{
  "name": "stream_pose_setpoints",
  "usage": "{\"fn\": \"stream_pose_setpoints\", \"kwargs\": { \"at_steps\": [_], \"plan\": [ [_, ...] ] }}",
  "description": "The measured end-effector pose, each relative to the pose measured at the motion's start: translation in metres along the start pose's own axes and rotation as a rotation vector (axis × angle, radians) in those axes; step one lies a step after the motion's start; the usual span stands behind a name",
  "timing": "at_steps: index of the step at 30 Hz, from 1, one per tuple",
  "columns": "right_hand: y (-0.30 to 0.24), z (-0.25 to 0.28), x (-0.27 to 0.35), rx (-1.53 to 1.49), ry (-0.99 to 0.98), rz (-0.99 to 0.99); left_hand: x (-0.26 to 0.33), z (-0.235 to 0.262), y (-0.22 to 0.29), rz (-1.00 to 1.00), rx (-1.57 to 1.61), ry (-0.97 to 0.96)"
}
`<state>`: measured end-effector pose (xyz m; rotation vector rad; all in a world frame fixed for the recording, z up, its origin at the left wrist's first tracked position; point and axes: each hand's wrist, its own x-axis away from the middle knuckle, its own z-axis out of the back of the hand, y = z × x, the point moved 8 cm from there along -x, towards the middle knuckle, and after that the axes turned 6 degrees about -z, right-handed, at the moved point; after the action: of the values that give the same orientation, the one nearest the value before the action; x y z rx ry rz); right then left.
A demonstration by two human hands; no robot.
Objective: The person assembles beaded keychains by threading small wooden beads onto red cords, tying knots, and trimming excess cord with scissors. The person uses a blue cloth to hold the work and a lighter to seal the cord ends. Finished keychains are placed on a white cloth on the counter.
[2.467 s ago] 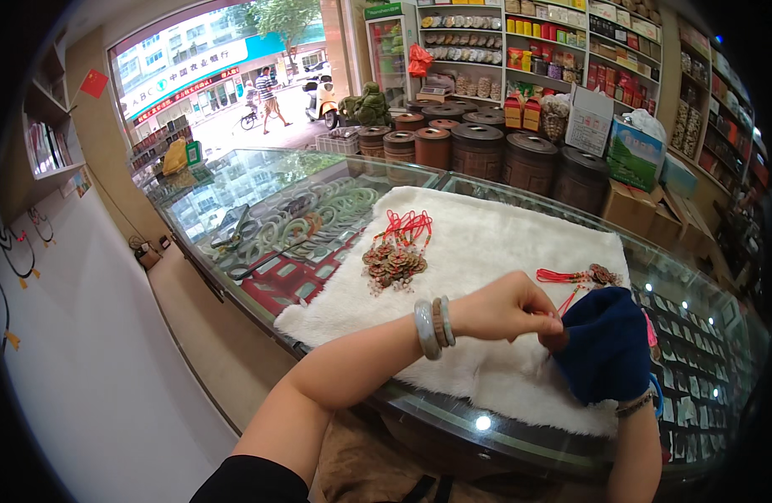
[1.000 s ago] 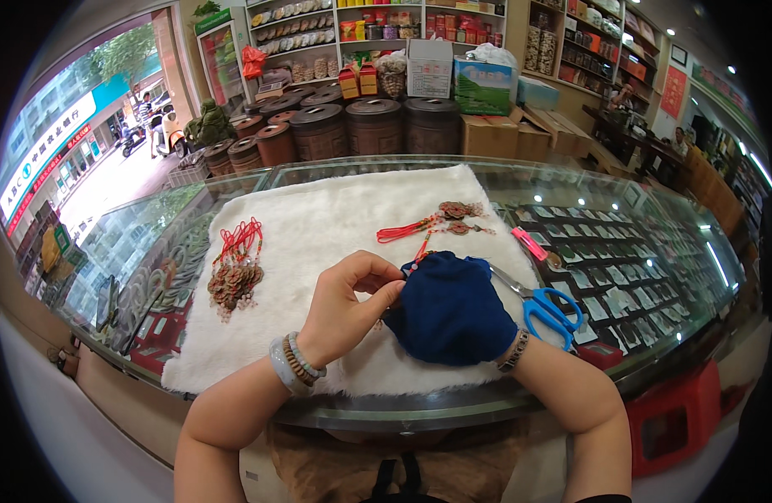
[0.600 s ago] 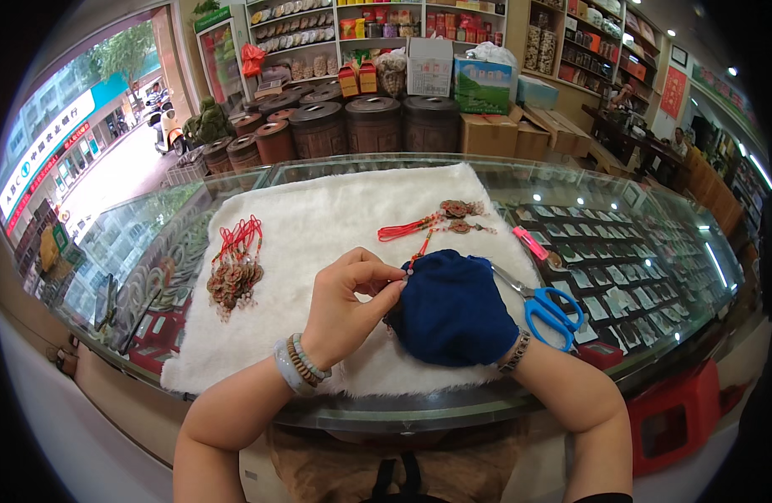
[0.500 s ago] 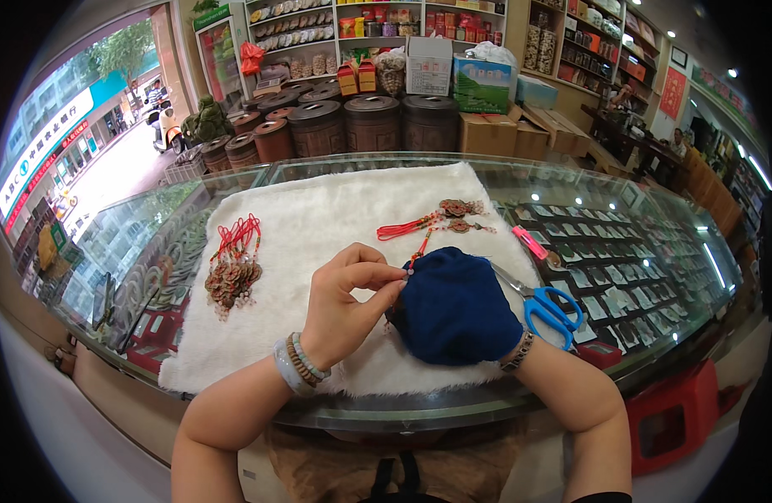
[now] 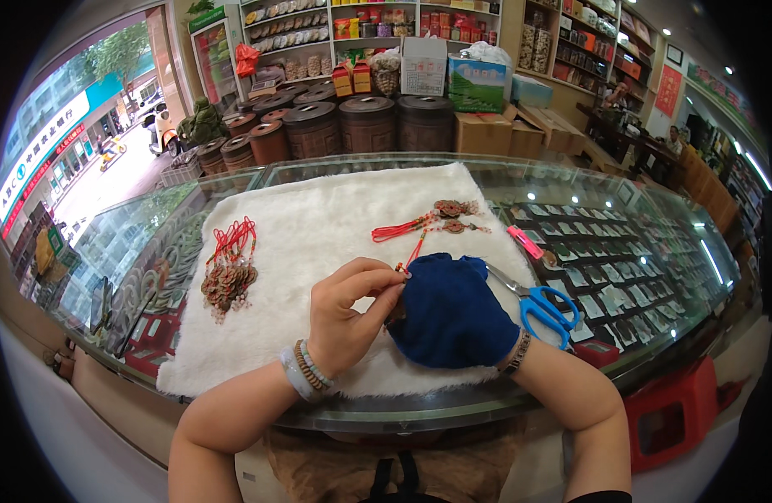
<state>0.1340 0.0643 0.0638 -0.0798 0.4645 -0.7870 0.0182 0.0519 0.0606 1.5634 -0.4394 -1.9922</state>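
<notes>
On white fur mat (image 5: 319, 226): left hand (image 5: 348, 314) fingers (image 5: 386, 281) pinch red cord (image 5: 417, 247).

Blue-handled scissors (image 5: 543, 307) and pink lighter (image 5: 527, 243) — on glass counter (image 5: 654, 277).

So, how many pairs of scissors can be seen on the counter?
1. The blue-handled scissors lie on the glass counter, just right of the blue-gloved right hand. Others may be hidden under it.
</notes>
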Motion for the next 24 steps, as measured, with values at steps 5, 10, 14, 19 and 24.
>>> {"fn": "stream_pose_setpoints", "kwargs": {
  "at_steps": [5,10,14,19,24],
  "plan": [
    [-0.007,0.010,0.002,-0.078,0.133,0.066,0.003,0.002,0.001,0.026,0.010,0.048],
    [-0.013,0.007,0.003,0.017,0.115,0.151,0.005,0.002,-0.009,0.110,0.136,0.103],
    [-0.013,0.003,0.005,0.158,0.109,0.168,0.009,-0.001,-0.021,0.250,0.329,0.136],
    [-0.015,0.007,0.003,0.087,0.080,0.180,0.015,-0.005,-0.043,0.538,0.520,0.016],
    [0.022,0.017,-0.006,0.182,0.027,-0.158,0.008,-0.004,-0.051,0.577,0.688,-0.022]
  ]
}}
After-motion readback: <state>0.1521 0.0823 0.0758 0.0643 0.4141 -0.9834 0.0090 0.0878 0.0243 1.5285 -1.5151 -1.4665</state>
